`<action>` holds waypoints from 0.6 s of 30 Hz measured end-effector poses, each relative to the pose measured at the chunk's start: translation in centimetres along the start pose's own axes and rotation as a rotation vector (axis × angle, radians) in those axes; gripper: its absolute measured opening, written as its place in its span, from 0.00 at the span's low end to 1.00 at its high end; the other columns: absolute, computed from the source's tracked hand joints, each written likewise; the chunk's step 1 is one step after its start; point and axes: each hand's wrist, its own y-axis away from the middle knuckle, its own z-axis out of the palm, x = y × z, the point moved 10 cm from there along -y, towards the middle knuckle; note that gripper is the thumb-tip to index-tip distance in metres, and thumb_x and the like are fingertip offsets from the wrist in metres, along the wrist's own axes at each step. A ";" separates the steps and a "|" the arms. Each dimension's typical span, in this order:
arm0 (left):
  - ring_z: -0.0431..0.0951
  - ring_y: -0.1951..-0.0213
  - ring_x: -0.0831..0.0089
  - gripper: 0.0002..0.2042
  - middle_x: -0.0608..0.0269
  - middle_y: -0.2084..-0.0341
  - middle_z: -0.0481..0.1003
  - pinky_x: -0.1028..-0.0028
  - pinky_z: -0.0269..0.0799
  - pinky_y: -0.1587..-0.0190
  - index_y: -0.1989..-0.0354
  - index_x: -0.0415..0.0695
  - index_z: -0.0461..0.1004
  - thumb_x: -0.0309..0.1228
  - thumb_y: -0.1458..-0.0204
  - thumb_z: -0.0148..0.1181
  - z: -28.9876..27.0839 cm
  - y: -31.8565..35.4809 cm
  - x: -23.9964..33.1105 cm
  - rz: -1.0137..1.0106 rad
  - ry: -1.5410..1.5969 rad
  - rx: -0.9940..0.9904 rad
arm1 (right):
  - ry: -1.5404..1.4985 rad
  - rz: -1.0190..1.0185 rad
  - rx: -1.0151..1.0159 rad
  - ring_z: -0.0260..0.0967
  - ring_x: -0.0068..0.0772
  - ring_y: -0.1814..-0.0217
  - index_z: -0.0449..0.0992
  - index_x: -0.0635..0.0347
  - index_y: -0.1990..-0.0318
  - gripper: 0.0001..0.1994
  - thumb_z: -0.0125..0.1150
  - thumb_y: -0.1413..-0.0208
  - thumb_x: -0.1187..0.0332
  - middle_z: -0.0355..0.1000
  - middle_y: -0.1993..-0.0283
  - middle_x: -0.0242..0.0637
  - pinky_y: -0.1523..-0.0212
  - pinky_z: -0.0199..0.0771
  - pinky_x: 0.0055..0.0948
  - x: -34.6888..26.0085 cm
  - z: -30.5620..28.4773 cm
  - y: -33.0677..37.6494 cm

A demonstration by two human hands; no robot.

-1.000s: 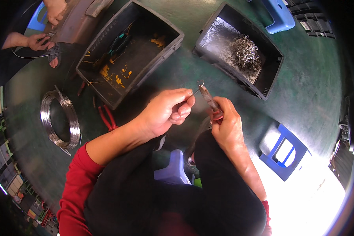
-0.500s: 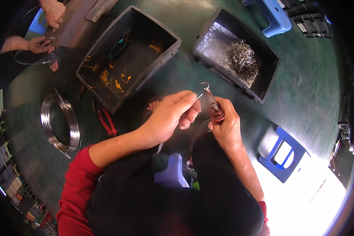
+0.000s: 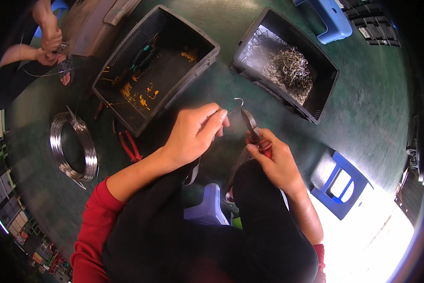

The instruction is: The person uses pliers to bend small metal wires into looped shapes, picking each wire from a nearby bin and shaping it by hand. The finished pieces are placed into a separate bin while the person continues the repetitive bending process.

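Observation:
Between the thumb and fingers of my left hand (image 3: 195, 129) is pinched a short piece of wire (image 3: 241, 100), its far end curled into a small hook. My right hand (image 3: 280, 162) is wrapped round the red handles of a pair of pliers (image 3: 251, 123). The dark jaws point up and away, just right of the wire and apart from it. Beyond both hands, a black crate (image 3: 332, 89) holds a tangled heap of bent metal pieces (image 3: 293, 66).
Another black crate (image 3: 205, 59), stained orange, stands at far left with dark tools inside. Red-handled pliers (image 3: 131, 147) and a wire coil (image 3: 90, 153) lie left. Blue stools (image 3: 337, 207) stand right and far right. A co-worker's hands (image 3: 49, 45) work at upper left.
The plier jaws have come away from the hooked wire, and my right hand has dropped slightly. My left hand has drawn a little left with the wire. The co-worker's hands have come together.

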 end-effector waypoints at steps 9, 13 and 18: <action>0.71 0.79 0.66 0.04 0.60 0.81 0.71 0.72 0.65 0.77 0.71 0.39 0.73 0.21 0.51 0.63 0.9 1.3 4.7 0.694 -0.754 0.248 | 0.092 0.015 0.008 0.74 0.45 0.56 0.72 0.65 0.52 0.16 0.62 0.43 0.64 0.75 0.61 0.47 0.53 0.72 0.36 0.5 0.1 -0.4; 0.71 0.79 0.68 0.06 0.64 0.80 0.70 0.72 0.65 0.77 0.70 0.39 0.73 0.22 0.54 0.66 2.2 1.6 4.9 0.759 -0.923 0.238 | 0.103 0.035 0.001 0.74 0.46 0.56 0.72 0.66 0.53 0.16 0.62 0.42 0.64 0.75 0.61 0.48 0.53 0.72 0.37 0.6 -0.2 -0.2; 0.70 0.78 0.71 0.08 0.66 0.79 0.69 0.72 0.64 0.76 0.68 0.39 0.73 0.23 0.55 0.66 2.9 1.8 5.1 0.790 -1.022 0.238 | 0.103 0.045 -0.011 0.75 0.47 0.56 0.73 0.66 0.54 0.15 0.61 0.42 0.64 0.76 0.61 0.47 0.54 0.72 0.37 1.0 -0.2 -0.2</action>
